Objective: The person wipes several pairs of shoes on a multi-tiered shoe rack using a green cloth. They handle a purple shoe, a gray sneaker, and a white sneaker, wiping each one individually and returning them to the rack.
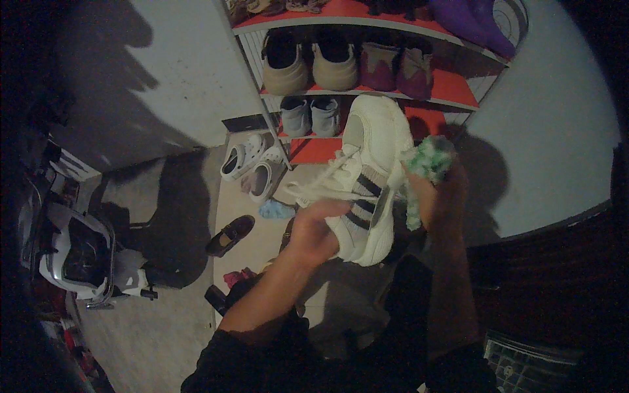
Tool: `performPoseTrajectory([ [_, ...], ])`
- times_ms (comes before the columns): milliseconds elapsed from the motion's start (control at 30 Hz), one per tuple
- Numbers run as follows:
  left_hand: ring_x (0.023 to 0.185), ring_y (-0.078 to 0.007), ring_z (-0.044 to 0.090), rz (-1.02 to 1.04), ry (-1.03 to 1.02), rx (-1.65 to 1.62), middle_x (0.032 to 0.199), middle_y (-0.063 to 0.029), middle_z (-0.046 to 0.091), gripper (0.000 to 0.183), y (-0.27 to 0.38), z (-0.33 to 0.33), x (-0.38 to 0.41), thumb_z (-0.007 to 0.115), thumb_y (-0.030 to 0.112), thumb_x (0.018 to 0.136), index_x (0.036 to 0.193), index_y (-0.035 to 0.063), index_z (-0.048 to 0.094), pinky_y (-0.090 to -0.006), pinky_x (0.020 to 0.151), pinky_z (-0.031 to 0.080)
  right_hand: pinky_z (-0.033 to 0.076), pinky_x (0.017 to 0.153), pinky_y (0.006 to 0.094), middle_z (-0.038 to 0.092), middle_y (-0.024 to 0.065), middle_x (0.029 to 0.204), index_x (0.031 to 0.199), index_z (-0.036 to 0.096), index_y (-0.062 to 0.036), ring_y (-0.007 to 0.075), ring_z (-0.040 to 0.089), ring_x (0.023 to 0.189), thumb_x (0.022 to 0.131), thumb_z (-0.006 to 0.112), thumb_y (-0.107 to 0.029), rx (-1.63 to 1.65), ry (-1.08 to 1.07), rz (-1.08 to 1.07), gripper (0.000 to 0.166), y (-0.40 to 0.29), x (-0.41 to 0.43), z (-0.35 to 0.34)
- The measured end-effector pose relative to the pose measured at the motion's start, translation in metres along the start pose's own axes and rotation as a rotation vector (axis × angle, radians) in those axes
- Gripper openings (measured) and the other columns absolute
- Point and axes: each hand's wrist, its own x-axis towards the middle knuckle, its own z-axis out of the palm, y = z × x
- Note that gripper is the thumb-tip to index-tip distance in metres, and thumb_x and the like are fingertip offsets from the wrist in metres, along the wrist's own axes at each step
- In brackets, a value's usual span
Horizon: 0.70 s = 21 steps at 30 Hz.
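A white lace-up sneaker (376, 132) with dark stripes on its side is held up in front of the shoe rack, heel end upward. My left hand (314, 231) grips it near the toe, thumb across the laces. Bunched in my right hand (444, 189) is a green and white cloth (430, 159), close against the sole side of the sneaker. One strip of the cloth hangs down below that hand. Whether the cloth touches the sole I cannot tell. My right fingers are partly hidden by the cloth and shadow.
A shoe rack (373, 96) with red shelves holds beige clogs (285, 69), grey shoes (296, 118) and maroon-and-tan shoes (379, 69). On the floor lie white clogs (243, 156), a blue cloth (276, 210) and a dark buckled shoe (230, 236). A white wall (555, 147) stands at right.
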Motion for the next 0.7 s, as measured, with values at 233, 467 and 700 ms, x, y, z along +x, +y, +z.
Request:
performPoseTrajectory([
  [233, 0.104, -0.0292, 0.056, -0.005, -0.094, 0.041, 0.112, -0.0173, 0.057, 0.048, 0.004, 0.007, 0.002, 0.054, 0.002, 0.072, 0.119, -0.0055, 0.046, -0.0402, 0.093, 0.042, 0.047, 0.075, 0.0364, 0.061, 0.0113, 0.09, 0.104, 0.053, -0.0041, 0.0255, 0.06, 0.085, 0.067, 0.068, -0.008, 0.107, 0.067, 0.082, 0.04, -0.002, -0.001, 0.003],
  [467, 0.101, -0.0297, 0.057, -0.025, -0.139, -0.023, 0.111, -0.0178, 0.058, 0.048, 0.005, 0.002, 0.001, 0.054, 0.0, 0.069, 0.117, -0.0056, 0.048, -0.0402, 0.093, 0.042, 0.046, 0.077, 0.0305, 0.061, 0.0074, 0.096, 0.102, 0.057, -0.0049, 0.0186, 0.058, 0.084, 0.075, 0.065, -0.006, 0.395, 0.269, 0.004, 0.028, 0.002, 0.008, -0.013],
  [700, 0.101, -0.0295, 0.057, -0.002, -0.045, 0.11, 0.11, -0.0167, 0.058, 0.048, 0.003, 0.0, 0.0, 0.054, 0.0, 0.069, 0.116, -0.0051, 0.049, -0.0404, 0.091, 0.043, 0.047, 0.078, 0.0315, 0.059, 0.0091, 0.097, 0.101, 0.056, -0.0049, 0.0215, 0.058, 0.087, 0.072, 0.061, -0.001, 0.363, 0.224, 0.002, 0.03, -0.019, 0.008, -0.025],
])
